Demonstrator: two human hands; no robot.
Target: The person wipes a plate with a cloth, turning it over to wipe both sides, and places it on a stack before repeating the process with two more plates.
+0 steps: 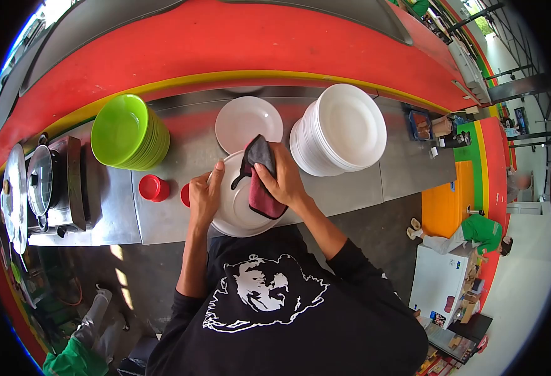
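Left hand clamps the plate rim, bracing it above the counter edge — right hand, fingers closed on the cloth, presses it against the plate's face.

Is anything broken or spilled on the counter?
Nothing stands out. The left hand holds a white plate while the right hand presses a cloth on it. The white plates and green bowls sit in neat stacks, unspilled.
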